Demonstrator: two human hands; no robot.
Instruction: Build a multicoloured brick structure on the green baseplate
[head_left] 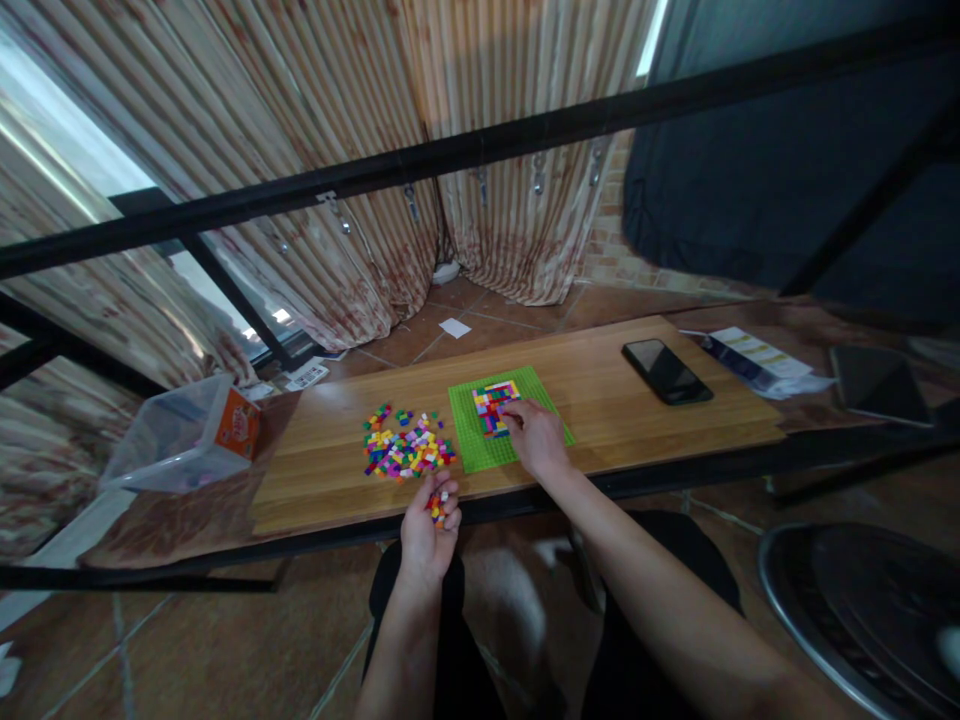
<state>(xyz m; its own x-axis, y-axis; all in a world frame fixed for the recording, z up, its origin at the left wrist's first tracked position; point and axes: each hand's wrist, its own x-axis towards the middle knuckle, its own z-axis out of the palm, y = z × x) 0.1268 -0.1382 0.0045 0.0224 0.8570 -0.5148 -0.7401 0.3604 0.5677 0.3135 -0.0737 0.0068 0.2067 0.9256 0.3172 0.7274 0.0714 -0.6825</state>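
Observation:
A green baseplate (471, 432) lies on the wooden tabletop (615, 400), with a patch of small coloured bricks (491, 400) fixed on its upper middle. My right hand (534, 434) rests on the plate, fingertips pinched at the right edge of that patch. Left of the plate lies a loose pile of coloured bricks (405, 448). My left hand (429, 525) hovers at the table's front edge, palm up and cupped around several small bricks (438, 505).
A black phone (666, 371) lies on the table's right part, papers (754, 358) and a dark tablet (877, 385) beyond it. A clear plastic box (180, 435) sits tilted at the left. A black metal bar (480, 150) crosses overhead. A round fan (862, 600) stands lower right.

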